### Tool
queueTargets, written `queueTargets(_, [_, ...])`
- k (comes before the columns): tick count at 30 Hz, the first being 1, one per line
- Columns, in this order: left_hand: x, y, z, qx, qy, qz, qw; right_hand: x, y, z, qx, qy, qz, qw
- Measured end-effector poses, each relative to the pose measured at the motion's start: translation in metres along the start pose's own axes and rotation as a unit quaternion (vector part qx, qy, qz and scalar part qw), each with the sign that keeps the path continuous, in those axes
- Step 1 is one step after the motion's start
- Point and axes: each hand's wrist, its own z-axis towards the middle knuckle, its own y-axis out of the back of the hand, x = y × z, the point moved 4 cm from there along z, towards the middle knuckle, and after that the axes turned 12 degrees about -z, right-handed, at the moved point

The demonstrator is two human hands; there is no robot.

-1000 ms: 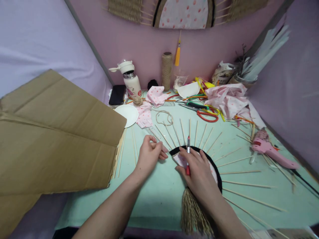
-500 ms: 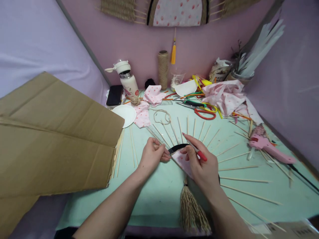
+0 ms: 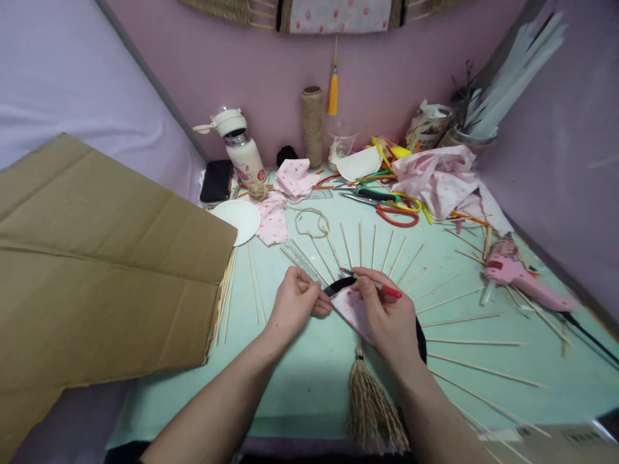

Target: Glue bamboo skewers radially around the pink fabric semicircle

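Observation:
My right hand (image 3: 387,309) is closed round a red pen (image 3: 391,291), which lies nearly level with its tip pointing left, above the sticks. Under that hand is a half-round piece of pink dotted fabric (image 3: 352,308) with a black curved edge (image 3: 422,335). Thin wooden sticks (image 3: 474,341) fan out from the edge, and a twine tassel (image 3: 374,406) hangs from its straight side. My left hand (image 3: 300,296) has its fingers pressed together at the left end of the black edge, beside a clear ruler (image 3: 302,261).
A large cardboard sheet (image 3: 111,270) covers the left side. Scissors (image 3: 396,214), fabric scraps (image 3: 435,180) and a white bottle (image 3: 245,158) stand or lie at the back. A pink glue gun (image 3: 525,277) is at the right, with loose sticks around it.
The pen in my right hand has tilted flatter, its tip moving left and down towards the sticks near the black edge. My left hand stays at the edge. The view has shifted slightly.

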Motion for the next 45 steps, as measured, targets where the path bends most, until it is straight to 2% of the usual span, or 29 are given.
queueTargets(6, [-0.001, 0.003, 0.000, -0.010, 0.001, 0.014, 1.000, 0.001, -0.001, 0.002, 0.002, 0.007, -0.024, 1.000])
queueTargets(12, [0.000, 0.002, 0.000, 0.005, -0.011, 0.008, 1.000, -0.003, -0.004, 0.001, 0.008, 0.006, -0.029, 1.000])
queueTargets(17, [0.001, 0.002, 0.002, 0.007, 0.004, 0.009, 1.000, -0.003, -0.007, 0.001, 0.024, 0.007, -0.020, 0.999])
queueTargets(24, [0.001, 0.002, 0.006, 0.000, 0.046, -0.001, 0.999, 0.000, -0.011, -0.001, 0.042, 0.029, -0.021, 0.998])
queueTargets(35, [-0.001, 0.000, 0.007, 0.007, 0.062, -0.003, 0.998, 0.008, -0.011, 0.001, 0.054, 0.091, -0.041, 0.994])
queueTargets(45, [0.001, 0.000, 0.007, 0.003, 0.056, 0.003, 0.998, 0.003, -0.015, 0.002, 0.059, 0.048, -0.067, 0.995])
